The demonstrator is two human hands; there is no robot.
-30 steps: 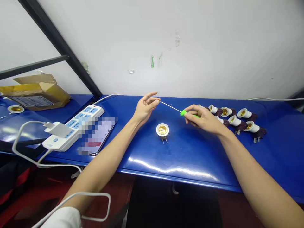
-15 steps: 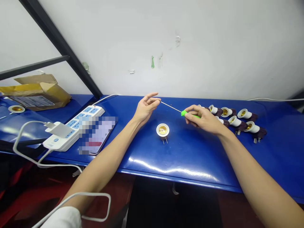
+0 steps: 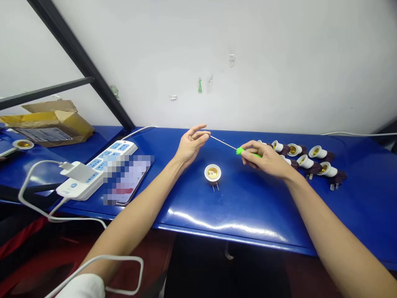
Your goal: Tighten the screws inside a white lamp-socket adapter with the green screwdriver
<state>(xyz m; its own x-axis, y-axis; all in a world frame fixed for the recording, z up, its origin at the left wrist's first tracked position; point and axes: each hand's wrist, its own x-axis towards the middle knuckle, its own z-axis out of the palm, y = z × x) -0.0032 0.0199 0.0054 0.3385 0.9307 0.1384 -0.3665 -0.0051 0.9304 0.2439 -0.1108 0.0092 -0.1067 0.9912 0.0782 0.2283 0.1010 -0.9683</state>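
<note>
My right hand [image 3: 265, 158] is closed on the green handle of a thin screwdriver [image 3: 238, 150], whose metal shaft points left. My left hand [image 3: 190, 143] is raised above the blue table [image 3: 248, 207], fingers pinched at the shaft's tip; whether something tiny sits there I cannot make out. Between the hands, a white lamp socket [image 3: 212, 174] with a brass inside and two prongs lies on the table, touched by neither hand.
Several white and dark lamp sockets [image 3: 307, 160] lie in rows at the right. A white power strip [image 3: 96, 167] with a plugged charger and cable, and a phone [image 3: 125, 178], sit left. A cardboard box [image 3: 49, 122] stands far left.
Both hands hold the same pose; only the camera has tilted slightly, shifting everything a little lower in view.
</note>
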